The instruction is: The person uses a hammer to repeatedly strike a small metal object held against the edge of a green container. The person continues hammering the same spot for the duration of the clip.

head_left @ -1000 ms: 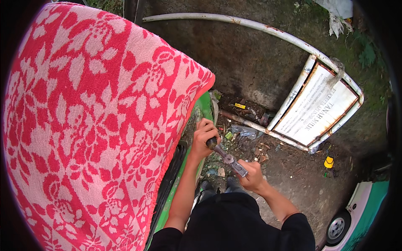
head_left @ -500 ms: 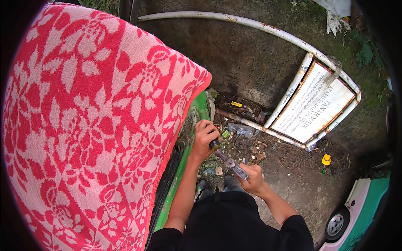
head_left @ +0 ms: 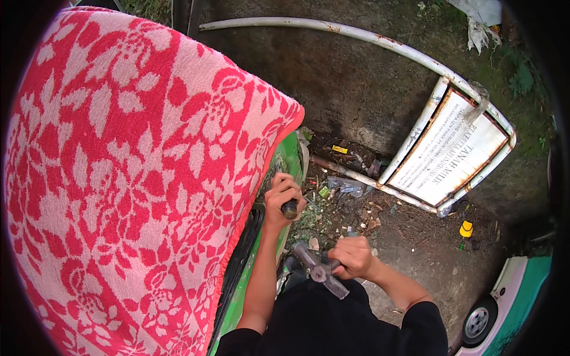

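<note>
My left hand (head_left: 279,194) is closed around a dark, round-ended tool handle (head_left: 290,209), held close against the green vehicle body (head_left: 290,155). The tool's working end is hidden behind my fingers and the panel. Nearer to my body, my right hand (head_left: 354,258) grips a hammer (head_left: 319,273) by its handle. The worn metal hammer head is apart from the dark handle, hanging in front of my black shirt. A pink and red floral towel-like cloth (head_left: 136,172) drapes over the vehicle to the left of my left arm.
A rusty white metal frame with a sign panel (head_left: 450,151) leans against the dark wall (head_left: 309,77). Litter, stones and a clear plastic bag (head_left: 347,186) lie on the ground. A yellow object (head_left: 466,228) lies farther right. Another vehicle's wheel (head_left: 479,321) shows at lower right.
My right hand has swung the hammer back from the tool handle toward my body, and the hammer head has turned. My left hand has shifted slightly left and still holds the handle.
</note>
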`<state>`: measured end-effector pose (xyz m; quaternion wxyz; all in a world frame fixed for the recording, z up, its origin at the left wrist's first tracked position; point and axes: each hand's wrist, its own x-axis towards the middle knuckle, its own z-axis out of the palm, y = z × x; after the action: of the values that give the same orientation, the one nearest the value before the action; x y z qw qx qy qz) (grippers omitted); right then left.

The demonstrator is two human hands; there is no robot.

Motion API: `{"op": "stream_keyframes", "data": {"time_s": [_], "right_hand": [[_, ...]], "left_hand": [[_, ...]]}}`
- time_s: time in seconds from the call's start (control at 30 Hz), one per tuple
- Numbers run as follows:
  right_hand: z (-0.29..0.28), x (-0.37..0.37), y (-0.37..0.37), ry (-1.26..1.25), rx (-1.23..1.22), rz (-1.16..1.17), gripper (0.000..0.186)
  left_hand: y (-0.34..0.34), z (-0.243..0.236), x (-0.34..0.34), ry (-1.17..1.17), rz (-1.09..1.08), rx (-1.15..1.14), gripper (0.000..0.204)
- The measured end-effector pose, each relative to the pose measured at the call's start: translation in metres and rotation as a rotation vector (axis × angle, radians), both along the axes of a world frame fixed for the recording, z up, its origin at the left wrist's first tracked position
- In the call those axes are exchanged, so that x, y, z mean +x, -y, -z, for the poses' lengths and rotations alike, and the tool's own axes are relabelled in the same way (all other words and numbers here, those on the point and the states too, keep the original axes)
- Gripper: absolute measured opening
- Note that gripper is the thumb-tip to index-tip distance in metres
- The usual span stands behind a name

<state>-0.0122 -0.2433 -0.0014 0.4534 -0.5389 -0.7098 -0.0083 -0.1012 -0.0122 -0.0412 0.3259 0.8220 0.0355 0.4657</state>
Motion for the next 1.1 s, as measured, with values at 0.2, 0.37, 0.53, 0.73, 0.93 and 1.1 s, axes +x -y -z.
{"op": "stream_keyframes", "data": {"time_s": [0.2,0.37,0.53,0.73,0.93,1.1], "right_hand": [[0.004,-0.008,-0.019,0.008,-0.146,0.188,0.039],[-0.003,-0.016,-0.016,0.106,-0.121,0.129,0.038],[-0.004,-0.026,-0.020,0.100,-0.196,0.240,0.038],[0.006,-0.030,-0.023,0.015,-0.380,0.266,0.038],[0.005,-0.024,-0.003,-0.157,-0.300,0.272,0.029],[0.007,-0.020,0.022,-0.421,-0.269,0.341,0.013]], "left_hand": [[-0.007,-0.004,-0.006,0.044,0.021,-0.077,0.023],[-0.010,-0.006,-0.008,0.049,0.032,-0.044,0.024],[-0.014,-0.006,-0.010,0.097,0.040,-0.120,0.023],[-0.017,0.000,-0.009,0.117,0.062,-0.091,0.022],[-0.001,-0.003,-0.004,-0.096,0.096,-0.030,0.025],[0.009,0.011,0.013,-0.302,0.147,0.159,0.029]]}}
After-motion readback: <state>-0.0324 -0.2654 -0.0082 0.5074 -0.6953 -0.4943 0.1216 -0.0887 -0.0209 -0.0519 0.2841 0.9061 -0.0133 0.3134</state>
